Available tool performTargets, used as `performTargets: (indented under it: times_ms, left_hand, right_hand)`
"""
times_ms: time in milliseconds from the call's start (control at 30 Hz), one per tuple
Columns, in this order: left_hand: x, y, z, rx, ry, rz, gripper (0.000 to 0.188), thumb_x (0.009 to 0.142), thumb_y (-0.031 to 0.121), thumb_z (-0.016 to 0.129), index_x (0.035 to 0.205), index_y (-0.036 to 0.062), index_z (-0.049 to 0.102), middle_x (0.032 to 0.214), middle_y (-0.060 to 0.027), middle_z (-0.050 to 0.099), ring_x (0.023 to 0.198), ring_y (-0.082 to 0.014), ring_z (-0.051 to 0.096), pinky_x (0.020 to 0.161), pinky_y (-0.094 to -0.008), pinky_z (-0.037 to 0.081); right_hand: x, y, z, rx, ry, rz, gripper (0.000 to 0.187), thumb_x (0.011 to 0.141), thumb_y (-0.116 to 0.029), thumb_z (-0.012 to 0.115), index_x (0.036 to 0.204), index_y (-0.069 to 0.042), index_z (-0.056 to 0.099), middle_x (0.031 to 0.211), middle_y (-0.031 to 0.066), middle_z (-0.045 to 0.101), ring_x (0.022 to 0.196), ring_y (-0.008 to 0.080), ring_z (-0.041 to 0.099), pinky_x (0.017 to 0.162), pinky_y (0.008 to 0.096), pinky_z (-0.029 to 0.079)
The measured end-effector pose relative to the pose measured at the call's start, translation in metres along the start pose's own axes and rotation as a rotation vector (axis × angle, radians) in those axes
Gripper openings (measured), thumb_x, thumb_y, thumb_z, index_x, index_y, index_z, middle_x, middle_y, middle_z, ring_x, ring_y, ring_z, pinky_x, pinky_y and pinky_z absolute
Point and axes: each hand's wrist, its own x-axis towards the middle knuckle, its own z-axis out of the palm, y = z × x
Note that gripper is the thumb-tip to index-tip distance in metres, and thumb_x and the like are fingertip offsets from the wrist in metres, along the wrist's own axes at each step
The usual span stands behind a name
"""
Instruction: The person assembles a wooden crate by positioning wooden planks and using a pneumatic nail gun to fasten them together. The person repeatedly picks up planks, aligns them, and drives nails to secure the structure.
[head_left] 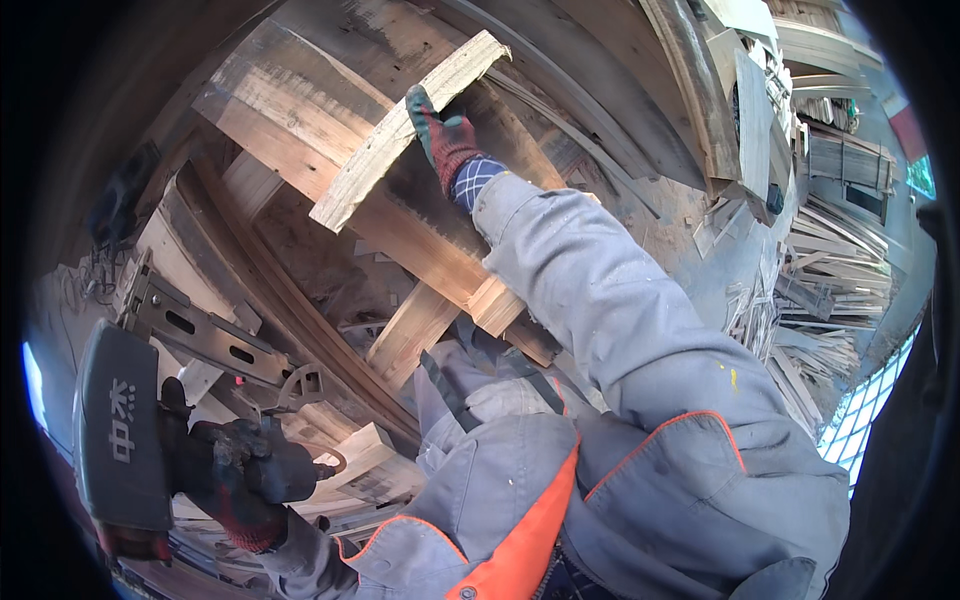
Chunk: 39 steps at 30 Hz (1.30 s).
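Observation:
My right hand, in a red and dark green work glove, grips a pale rough-edged wood board. Its thumb lies on the board's face; the other fingers are hidden behind it. This board lies across a wider wooden plank near the top middle. At the lower left, my left hand, also gloved, is closed around the dark handle of a grey and black power tool, which looks like a nail gun. A slotted metal bar extends from the tool toward the planks.
A long curved beam runs between the tool and the planks. A short wood block sits at the wide plank's near end. Scrap wood strips are piled on the right, beside a tall stack of timber. Loose boards lie below the tool.

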Motion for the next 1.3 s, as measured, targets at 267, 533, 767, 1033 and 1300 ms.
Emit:
performTargets:
  times_ms: [267, 533, 767, 1033, 1300]
  left_hand:
    - [-0.153, -0.029, -0.028, -0.239, 0.131, 0.041, 0.022, 0.099, 0.028, 0.056, 0.095, 0.0062, 0.054, 0.089, -0.0068, 0.054, 0.087, -0.0217, 0.055, 0.092, -0.0421, 0.045]
    - [-0.324, -0.045, -0.003, -0.346, 0.712, 0.302, 0.033, 0.103, 0.036, 0.048, 0.095, 0.0058, 0.058, 0.085, -0.0062, 0.057, 0.083, -0.0232, 0.057, 0.081, -0.0385, 0.048]
    - [-0.518, -0.074, 0.043, -0.339, 0.847, 0.405, 0.032, 0.103, 0.035, 0.048, 0.106, 0.0054, 0.061, 0.098, -0.0107, 0.064, 0.091, -0.0268, 0.062, 0.088, -0.0418, 0.050]
    - [-0.726, -0.132, 0.053, -0.535, 1.036, -0.044, 0.038, 0.102, 0.040, 0.050, 0.115, 0.0065, 0.061, 0.108, -0.0106, 0.066, 0.099, -0.0268, 0.063, 0.095, -0.0415, 0.050]
    - [-0.905, -0.246, -0.026, -0.937, 0.840, -0.605, 0.046, 0.101, 0.046, 0.052, 0.125, 0.0076, 0.061, 0.119, -0.0106, 0.067, 0.107, -0.0268, 0.064, 0.101, -0.0412, 0.049]
  right_hand:
    - [-0.078, -0.088, -0.036, -0.662, -0.016, -0.158, 0.043, 0.095, -0.038, 0.075, 0.119, -0.003, 0.067, 0.093, 0.0012, 0.070, 0.073, 0.0067, 0.062, 0.063, 0.0227, 0.048]
    - [-0.292, -0.119, -0.194, -0.572, 0.063, -0.178, 0.039, 0.103, -0.030, 0.064, 0.133, -0.005, 0.064, 0.098, 0.0076, 0.073, 0.082, 0.0140, 0.069, 0.075, 0.0280, 0.056]
    - [-0.411, -0.044, -0.288, -0.551, -0.326, 0.333, 0.030, 0.103, -0.020, 0.064, 0.129, -0.004, 0.066, 0.103, 0.0081, 0.073, 0.088, 0.0140, 0.070, 0.075, 0.0264, 0.056]
    - [-0.584, 0.023, -0.237, -0.720, -0.866, 1.005, 0.052, 0.106, -0.048, 0.053, 0.134, -0.005, 0.059, 0.102, 0.0054, 0.070, 0.086, 0.0119, 0.068, 0.078, 0.0248, 0.055]
    - [-0.743, 0.157, -0.130, -0.702, -0.879, 1.145, 0.087, 0.089, -0.082, 0.050, 0.135, -0.009, 0.048, 0.096, 0.0070, 0.069, 0.080, 0.0175, 0.069, 0.074, 0.0355, 0.058]
